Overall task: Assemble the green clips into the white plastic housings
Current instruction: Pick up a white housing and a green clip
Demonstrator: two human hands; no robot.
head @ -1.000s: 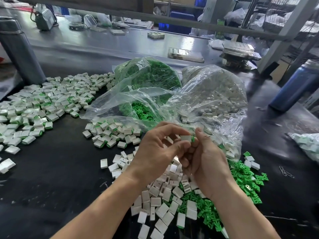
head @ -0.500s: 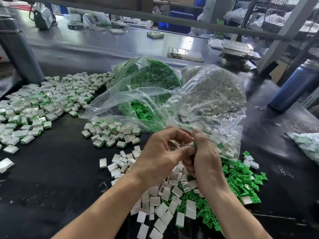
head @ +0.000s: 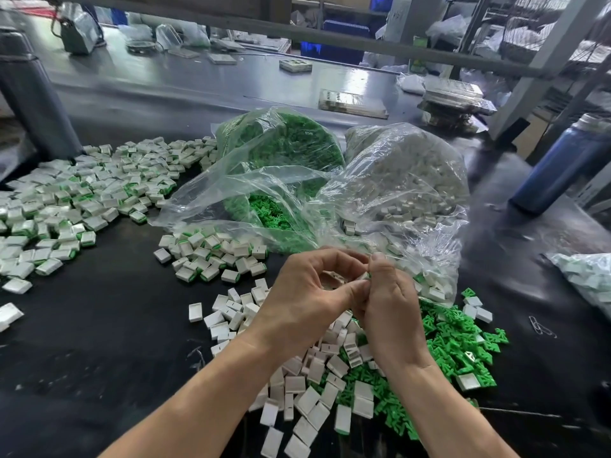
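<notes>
Since a second ago the hands have closed in on each other: the small white housing (head: 363, 276) that showed plainly between the fingertips is now nearly buried, with only a sliver of it and a speck of green at the pinch. The left hand (head: 305, 304) curls its thumb and fingers round the piece, and the right hand (head: 391, 304) pinches it from the other side, knuckles touching the left. That reads as the clip being pressed home, so this unit looks close to seated, though the joint itself is hidden.

Below the wrists lie loose white housings (head: 314, 388) and loose green clips (head: 459, 345). Finished pieces (head: 211, 256) sit just left, with bare black bench (head: 99, 342) beyond them for dropping this one. The clear bags (head: 380, 193) crowd the far side, close behind the fingertips
</notes>
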